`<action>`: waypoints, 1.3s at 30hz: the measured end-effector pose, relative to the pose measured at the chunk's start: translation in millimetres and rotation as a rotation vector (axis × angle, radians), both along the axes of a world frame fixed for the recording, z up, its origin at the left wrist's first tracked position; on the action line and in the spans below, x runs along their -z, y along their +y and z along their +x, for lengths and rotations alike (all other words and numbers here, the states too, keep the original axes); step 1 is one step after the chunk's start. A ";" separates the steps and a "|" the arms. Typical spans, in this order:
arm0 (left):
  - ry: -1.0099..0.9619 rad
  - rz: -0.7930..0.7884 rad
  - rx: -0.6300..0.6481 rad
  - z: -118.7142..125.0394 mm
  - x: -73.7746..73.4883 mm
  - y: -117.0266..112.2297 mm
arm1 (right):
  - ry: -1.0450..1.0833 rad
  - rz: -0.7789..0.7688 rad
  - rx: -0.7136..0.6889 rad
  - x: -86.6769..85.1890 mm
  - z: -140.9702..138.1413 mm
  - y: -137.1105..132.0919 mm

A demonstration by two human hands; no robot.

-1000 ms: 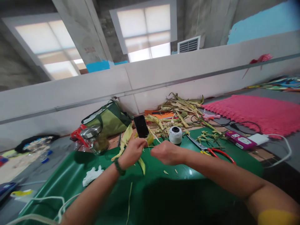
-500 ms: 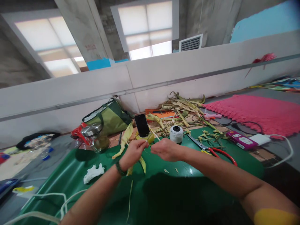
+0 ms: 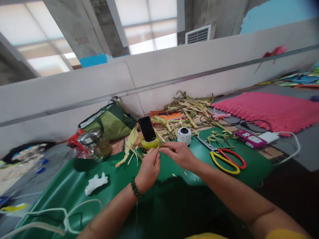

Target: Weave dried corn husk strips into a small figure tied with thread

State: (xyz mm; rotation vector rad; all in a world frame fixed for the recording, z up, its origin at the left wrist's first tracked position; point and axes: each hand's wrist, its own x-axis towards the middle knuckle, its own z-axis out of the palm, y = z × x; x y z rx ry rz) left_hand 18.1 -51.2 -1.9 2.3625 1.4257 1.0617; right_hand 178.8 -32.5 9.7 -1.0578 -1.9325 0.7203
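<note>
Head view, landmark: the black phone [image 3: 147, 128], propped on a yellow stand [image 3: 151, 143].

Item: one slim plant strip [image 3: 160, 146], mostly hidden by my fingers, nearer me than the phone and slightly right of it; it lies between my two hands, at the fingertips.

Left hand [image 3: 149, 167]: mine, beaded bracelet [image 3: 136, 187] at the wrist, thumb and fingers pinching the strip.

Right hand [image 3: 178, 155]: mine, thumb and forefinger pinching the same strip, fingertips close to the left's.

Left of the phone: pale husk [image 3: 130, 145].

Right of the phone: white thread spool [image 3: 184, 136]; beyond it, scissors [image 3: 224, 159], handles red and yellow.
</note>
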 end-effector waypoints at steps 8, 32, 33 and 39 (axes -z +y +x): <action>-0.013 -0.396 0.302 -10.5 -23.8 -6.3 | 0.323 -0.368 -0.306 17.7 7.7 18.1; -0.496 -0.583 0.083 -3.8 27.9 2.7 | -0.523 -0.101 -0.057 20.8 23.7 -0.6; -0.442 -0.571 0.069 -3.5 31.2 3.0 | -0.602 -0.081 -0.037 15.5 25.3 -4.0; -0.282 -0.548 0.098 0.3 45.8 2.3 | -0.718 0.078 -0.209 2.2 5.1 -6.5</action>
